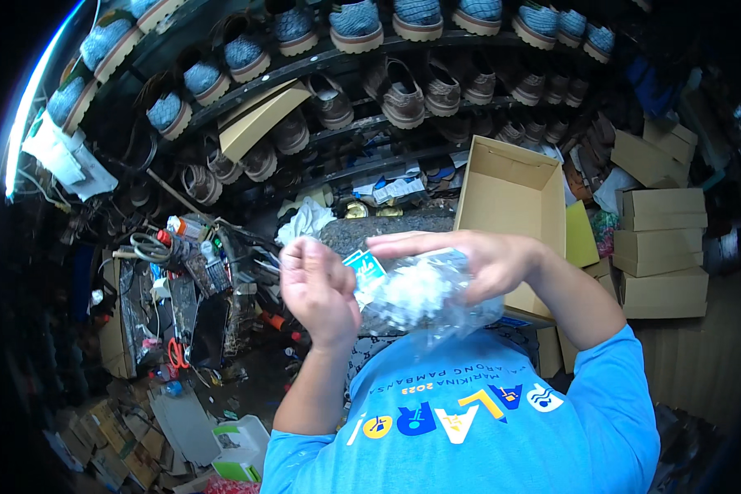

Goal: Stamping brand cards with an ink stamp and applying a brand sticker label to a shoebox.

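crinkled clear plastic bag (424,296) of small white bits sits pinched between both hands, left hand (317,288) beside it in a closed grip, right hand (469,263) spread flat over it, steadying it.

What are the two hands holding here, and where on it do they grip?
A clear plastic bag of small whitish pieces. The left hand pinches its left end by the teal label; the right hand lies over its top right side.

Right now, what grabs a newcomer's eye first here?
At centre, the left hand and right hand hold a crinkled clear plastic bag of small pale pieces in front of the chest. Behind it stands an open cardboard box, and rows of shoes fill the curved shelves along the top.
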`<state>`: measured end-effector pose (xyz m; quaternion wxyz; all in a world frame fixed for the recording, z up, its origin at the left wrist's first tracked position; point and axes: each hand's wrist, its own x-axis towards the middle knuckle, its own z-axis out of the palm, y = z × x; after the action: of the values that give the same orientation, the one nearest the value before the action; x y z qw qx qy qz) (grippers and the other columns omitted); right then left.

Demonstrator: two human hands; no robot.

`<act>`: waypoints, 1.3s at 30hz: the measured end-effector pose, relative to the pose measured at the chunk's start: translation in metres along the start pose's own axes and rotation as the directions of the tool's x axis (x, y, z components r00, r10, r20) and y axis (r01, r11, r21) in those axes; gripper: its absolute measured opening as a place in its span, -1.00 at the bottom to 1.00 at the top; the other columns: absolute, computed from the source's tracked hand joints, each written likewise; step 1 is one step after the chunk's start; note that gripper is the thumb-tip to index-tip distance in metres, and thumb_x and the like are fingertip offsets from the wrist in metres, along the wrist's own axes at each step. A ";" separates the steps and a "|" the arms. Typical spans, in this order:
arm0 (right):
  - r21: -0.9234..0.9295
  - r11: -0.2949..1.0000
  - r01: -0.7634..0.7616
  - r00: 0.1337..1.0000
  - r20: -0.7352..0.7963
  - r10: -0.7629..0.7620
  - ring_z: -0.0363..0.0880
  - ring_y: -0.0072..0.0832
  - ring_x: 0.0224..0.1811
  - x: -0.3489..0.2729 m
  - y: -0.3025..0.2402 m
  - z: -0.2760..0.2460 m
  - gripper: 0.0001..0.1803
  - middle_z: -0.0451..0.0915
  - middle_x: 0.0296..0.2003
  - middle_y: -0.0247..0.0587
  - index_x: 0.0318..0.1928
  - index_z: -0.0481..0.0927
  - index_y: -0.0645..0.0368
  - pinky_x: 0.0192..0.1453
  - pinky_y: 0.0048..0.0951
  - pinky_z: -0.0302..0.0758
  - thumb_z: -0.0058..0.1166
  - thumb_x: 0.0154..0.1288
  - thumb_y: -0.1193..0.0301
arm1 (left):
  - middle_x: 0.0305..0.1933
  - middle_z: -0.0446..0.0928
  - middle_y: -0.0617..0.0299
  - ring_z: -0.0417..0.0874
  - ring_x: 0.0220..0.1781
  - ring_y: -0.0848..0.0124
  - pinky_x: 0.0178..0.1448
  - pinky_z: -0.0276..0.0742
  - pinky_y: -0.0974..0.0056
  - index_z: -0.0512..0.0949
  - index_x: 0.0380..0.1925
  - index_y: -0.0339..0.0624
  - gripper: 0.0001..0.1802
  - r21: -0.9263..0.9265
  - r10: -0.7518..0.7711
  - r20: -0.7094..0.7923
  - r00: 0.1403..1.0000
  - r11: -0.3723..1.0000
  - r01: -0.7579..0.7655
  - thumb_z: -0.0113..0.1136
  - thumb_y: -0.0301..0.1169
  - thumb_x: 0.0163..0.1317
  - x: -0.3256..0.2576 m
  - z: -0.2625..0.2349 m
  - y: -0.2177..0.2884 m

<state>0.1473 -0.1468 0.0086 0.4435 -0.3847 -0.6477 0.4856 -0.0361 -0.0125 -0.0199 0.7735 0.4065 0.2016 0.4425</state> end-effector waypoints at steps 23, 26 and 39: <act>-0.107 0.975 -0.194 0.940 0.263 0.216 0.35 -0.11 0.36 0.014 -0.013 0.015 -0.13 0.36 0.29 0.09 0.39 0.26 0.25 0.48 -0.21 0.25 0.09 -0.08 0.53 | -0.45 0.47 0.39 0.19 -0.65 0.77 -0.61 0.09 0.59 0.58 -0.01 -0.43 -0.63 0.379 -0.608 0.436 0.663 0.793 0.478 0.22 -0.31 0.37 0.023 0.018 0.022; -0.085 0.973 -0.216 0.935 0.269 0.231 0.37 -0.09 0.34 0.015 -0.011 0.015 -0.15 0.38 0.28 0.09 0.37 0.27 0.25 0.45 -0.19 0.28 0.10 -0.07 0.52 | -0.50 0.45 0.42 0.21 -0.64 0.75 -0.59 0.08 0.56 0.63 -0.14 -0.35 -0.73 0.434 -0.590 0.469 0.657 0.802 0.411 0.23 -0.32 0.38 0.021 0.012 0.016; -0.290 0.951 -0.112 0.992 0.031 0.126 0.21 0.06 0.44 -0.012 -0.028 0.004 -0.14 0.11 0.41 0.15 0.39 0.27 0.21 0.46 -0.13 0.25 0.19 -0.03 0.52 | -0.29 0.58 0.15 0.18 -0.67 0.74 -0.65 0.12 0.59 0.54 -0.13 -0.35 -0.72 0.094 -0.558 0.390 0.733 0.816 0.571 0.02 -0.30 0.51 0.026 -0.007 0.014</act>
<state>0.1453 -0.1652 0.0328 0.3367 -0.4713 -0.6977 0.4217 -0.0341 0.0164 -0.0117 0.9018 0.3950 0.1456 0.0975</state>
